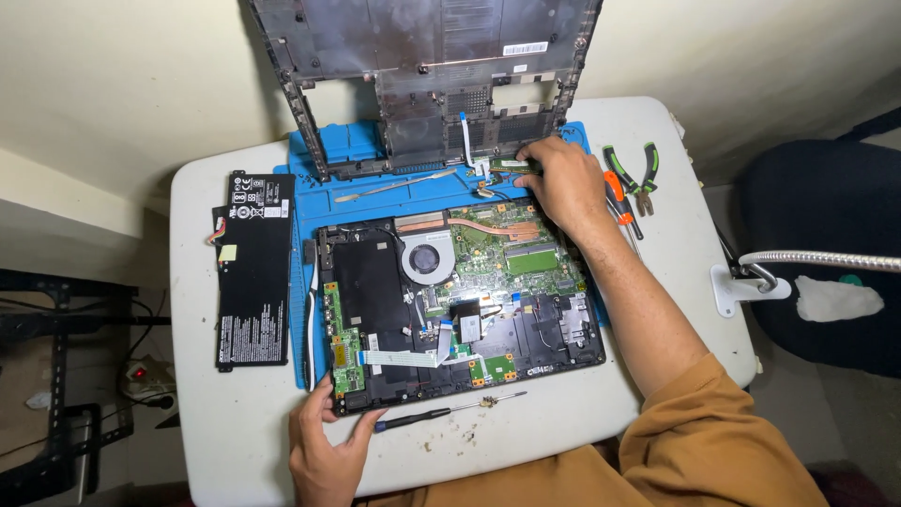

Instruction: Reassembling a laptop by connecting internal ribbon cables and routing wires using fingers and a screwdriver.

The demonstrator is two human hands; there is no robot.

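Note:
An opened laptop base with its green mainboard, fan and copper heat pipe lies on a blue work mat. My left hand rests at the base's near left corner, fingers spread on the table. My right hand reaches past the far right edge of the base, its fingers on a small green memory module lying on the mat. The removed bottom cover leans upright against the wall behind the mat.
A flat black battery pack lies left of the mat. A screwdriver sits near the table's front edge. Green-handled pliers and an orange-handled tool lie at the right. A metal spudger rests on the mat. A lamp arm is clamped at the right.

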